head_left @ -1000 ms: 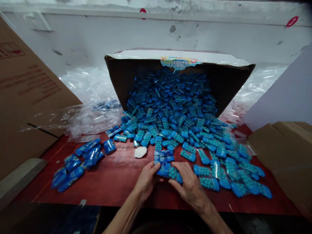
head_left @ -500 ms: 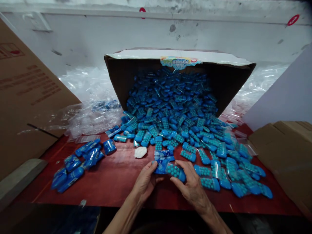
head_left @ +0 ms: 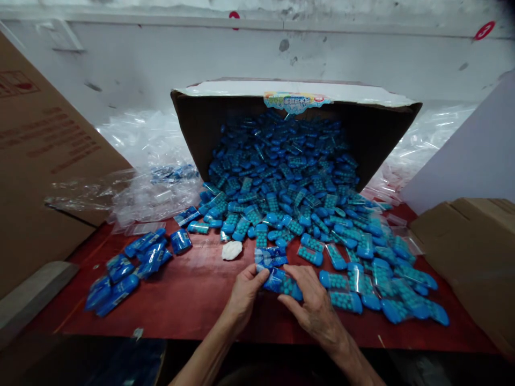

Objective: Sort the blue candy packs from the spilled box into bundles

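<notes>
My left hand pinches a blue printed sleeve between thumb and fingers. From the right, my right hand grips a small clear candy box with a blue cap and teal balls in it. The sleeve covers the left part of that box, and its cap end points to the right. Just behind my fingers lie more flat blue sleeves on the red table. A crumpled white piece sits to the left of them.
A tipped carton spills a heap of candy boxes toward me. Several sleeved boxes lie at the left on the red table. Clear plastic bags and brown cartons stand at the sides.
The candy box has slid left into the sleeve, so more of it is covered. My two hands have come slightly closer together.
</notes>
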### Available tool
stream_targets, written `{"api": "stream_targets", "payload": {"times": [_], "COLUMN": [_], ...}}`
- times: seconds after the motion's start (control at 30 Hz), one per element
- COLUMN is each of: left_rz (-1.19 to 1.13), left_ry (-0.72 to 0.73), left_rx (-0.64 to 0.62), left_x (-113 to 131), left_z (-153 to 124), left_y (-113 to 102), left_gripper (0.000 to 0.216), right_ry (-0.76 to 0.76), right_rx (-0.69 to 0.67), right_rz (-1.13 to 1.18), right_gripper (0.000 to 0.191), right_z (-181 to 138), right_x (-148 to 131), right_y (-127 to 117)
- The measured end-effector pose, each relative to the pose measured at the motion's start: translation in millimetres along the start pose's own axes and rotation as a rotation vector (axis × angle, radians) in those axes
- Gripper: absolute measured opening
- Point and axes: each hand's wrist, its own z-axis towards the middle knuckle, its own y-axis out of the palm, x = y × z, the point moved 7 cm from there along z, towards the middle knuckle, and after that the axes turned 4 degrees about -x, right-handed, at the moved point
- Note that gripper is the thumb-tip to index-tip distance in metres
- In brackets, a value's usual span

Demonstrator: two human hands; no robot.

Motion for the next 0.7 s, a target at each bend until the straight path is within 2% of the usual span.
{"api": "stream_targets", "payload": {"times": [0.17,0.33,0.4,0.53,0.7], "left_rz": [-0.121,-0.159,-0.159,-0.113,-0.208], "left_ry": [-0.082,-0.060,-0.077,-0.139,-0.205], "left_rx": [0.008,-0.028,-0.035,-0.061,-0.254], "left_x": [-6.8,-12.1,-13.0,-10.1,-11.8], "left_z": [-4.0,-7.4,-7.7,-9.6,-14.2], "left_y": [-1.3,10.8,11.4,6.1,19.2], "left_gripper": [0.023,0.024,0.023,0.022,0.024], "right_ry": [0.010,0.074,0.169,0.343,0.439], "right_rx": [0.034,0.097,0.083,-0.078,-0.138], "right_rz": [-0.045,0.049,0.226,0.679,1.073], "right_gripper": [0.050,0.049,0.045,0.032,0.045], "right_z": [-1.4,4.6,7.4,5.8,0.2], "right_x": [2.6,-2.2,3.4,20.8,35.3], "right_y": [13.5,20.4,19.2,23.7,35.9]}}
